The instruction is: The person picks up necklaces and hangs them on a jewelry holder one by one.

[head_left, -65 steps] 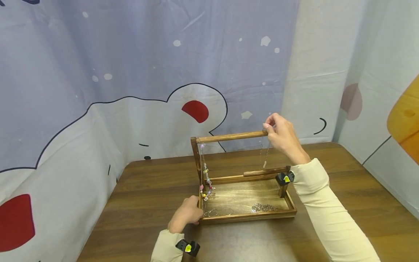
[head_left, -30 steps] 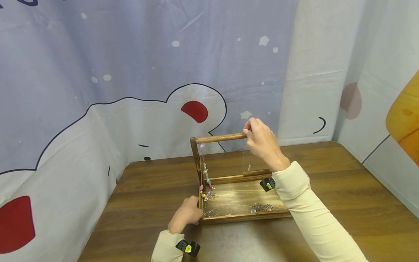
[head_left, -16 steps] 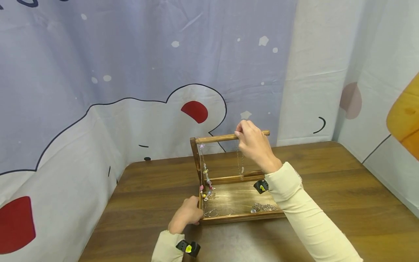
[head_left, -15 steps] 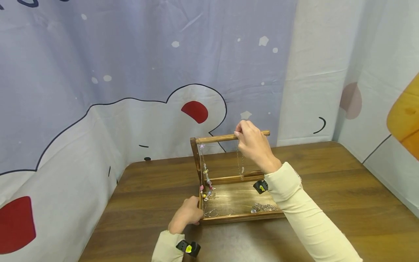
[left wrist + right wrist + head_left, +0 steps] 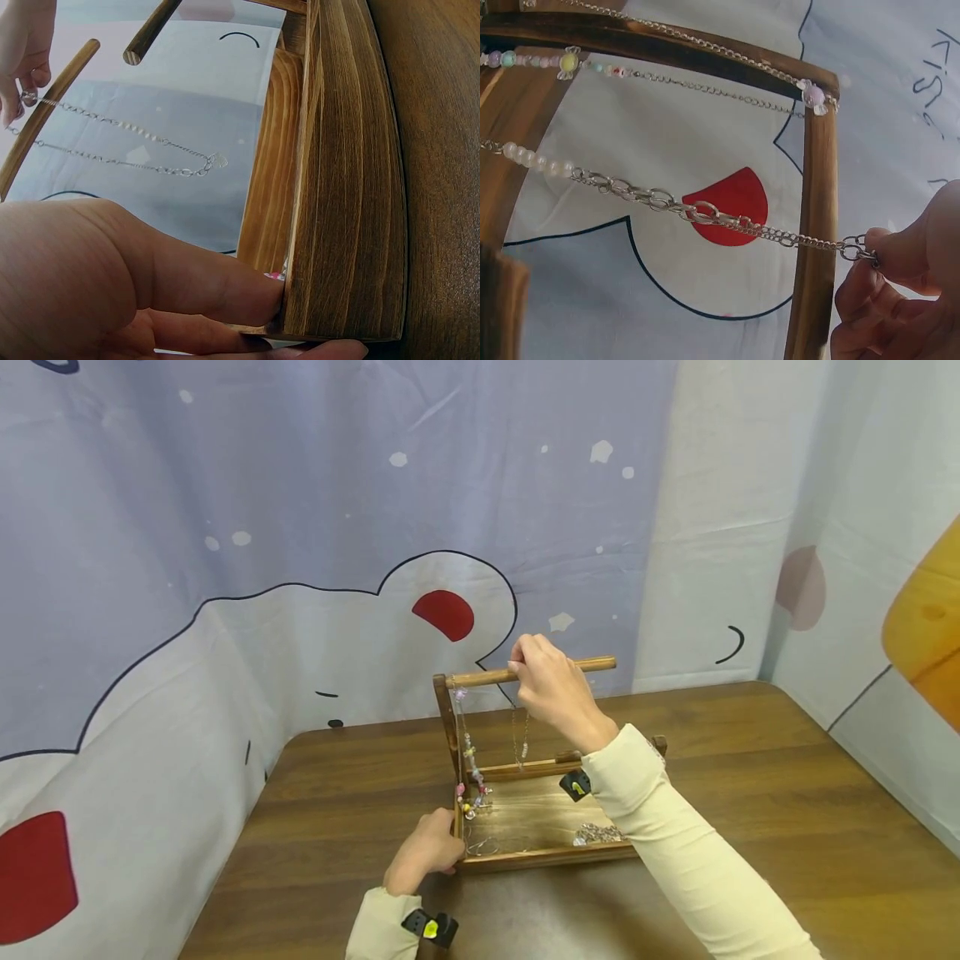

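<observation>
A wooden jewelry stand (image 5: 596,665) has a top bar over a shallow tray (image 5: 540,860). My right hand (image 5: 553,687) pinches the end of a silver chain necklace with pearls (image 5: 540,160) at the bar. The necklace hangs in a long loop behind the tray in the head view; a clear charm shows at its bottom in the left wrist view. My left hand (image 5: 427,843) grips the tray's front left corner, its thumb (image 5: 217,281) against the wooden wall. From the bar's left end hangs a pastel beaded necklace (image 5: 471,760), beside the upright post.
A heap of silver chain (image 5: 596,834) lies in the tray's front right, and thin chain loops (image 5: 483,846) lie at its front left. A shorter post (image 5: 660,745) with a low bar stands at the right. A printed curtain (image 5: 337,527) hangs behind the table (image 5: 330,827).
My right hand has slid leftward along the top bar, carrying the pearl-and-chain necklace from the bar's right end to nearer its middle. My left hand stays at the tray corner.
</observation>
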`<state>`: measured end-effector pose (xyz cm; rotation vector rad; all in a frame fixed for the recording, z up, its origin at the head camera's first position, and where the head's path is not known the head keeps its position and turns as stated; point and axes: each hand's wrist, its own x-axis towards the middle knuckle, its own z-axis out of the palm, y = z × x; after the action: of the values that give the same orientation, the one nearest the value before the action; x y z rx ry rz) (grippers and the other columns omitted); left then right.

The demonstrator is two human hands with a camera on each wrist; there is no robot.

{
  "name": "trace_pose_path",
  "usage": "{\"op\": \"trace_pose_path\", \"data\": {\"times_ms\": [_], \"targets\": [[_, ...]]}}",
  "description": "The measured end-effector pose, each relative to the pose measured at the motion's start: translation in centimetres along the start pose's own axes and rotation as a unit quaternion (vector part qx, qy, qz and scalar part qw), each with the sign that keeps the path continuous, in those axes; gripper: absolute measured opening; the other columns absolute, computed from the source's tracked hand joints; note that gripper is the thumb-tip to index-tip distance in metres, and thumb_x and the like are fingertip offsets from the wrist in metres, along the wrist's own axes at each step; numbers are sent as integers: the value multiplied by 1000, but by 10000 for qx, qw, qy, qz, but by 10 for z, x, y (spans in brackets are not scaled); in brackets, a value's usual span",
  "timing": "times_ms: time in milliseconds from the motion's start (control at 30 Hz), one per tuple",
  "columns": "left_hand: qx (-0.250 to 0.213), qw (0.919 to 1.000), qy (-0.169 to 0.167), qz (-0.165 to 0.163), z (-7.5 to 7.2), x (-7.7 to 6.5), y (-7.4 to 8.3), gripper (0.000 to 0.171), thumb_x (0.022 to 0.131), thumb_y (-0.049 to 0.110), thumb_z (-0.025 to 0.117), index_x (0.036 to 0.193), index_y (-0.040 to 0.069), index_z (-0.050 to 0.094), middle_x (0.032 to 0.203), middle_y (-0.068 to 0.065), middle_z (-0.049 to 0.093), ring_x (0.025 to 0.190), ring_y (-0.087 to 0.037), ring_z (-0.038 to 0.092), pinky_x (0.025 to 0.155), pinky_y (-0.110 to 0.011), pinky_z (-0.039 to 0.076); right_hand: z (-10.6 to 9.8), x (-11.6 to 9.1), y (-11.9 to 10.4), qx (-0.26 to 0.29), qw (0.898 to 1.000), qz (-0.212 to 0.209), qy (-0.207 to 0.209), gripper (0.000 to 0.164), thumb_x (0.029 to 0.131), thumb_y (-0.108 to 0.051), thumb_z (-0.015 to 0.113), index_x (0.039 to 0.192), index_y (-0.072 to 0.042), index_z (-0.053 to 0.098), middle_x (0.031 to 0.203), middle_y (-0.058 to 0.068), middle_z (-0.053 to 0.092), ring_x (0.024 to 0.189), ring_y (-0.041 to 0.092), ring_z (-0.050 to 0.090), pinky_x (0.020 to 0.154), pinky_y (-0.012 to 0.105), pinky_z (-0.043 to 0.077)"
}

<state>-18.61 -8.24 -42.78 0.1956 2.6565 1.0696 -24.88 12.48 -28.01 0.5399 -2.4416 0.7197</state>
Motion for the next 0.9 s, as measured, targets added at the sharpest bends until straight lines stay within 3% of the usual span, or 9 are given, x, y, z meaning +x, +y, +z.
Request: {"op": "trace_pose_path", "data": {"times_ms": [900], "targets": [[-12,10000,-12,39,-1,0,0,33,67,-8,51,98,-7,58,75,-13,56,49,-20,59,44,-27,50,23,5,-25,10,9986,-519,-44,5,86,-4,52,86,-8,52,83,4,52,66,18,51,55,29,44]]}}
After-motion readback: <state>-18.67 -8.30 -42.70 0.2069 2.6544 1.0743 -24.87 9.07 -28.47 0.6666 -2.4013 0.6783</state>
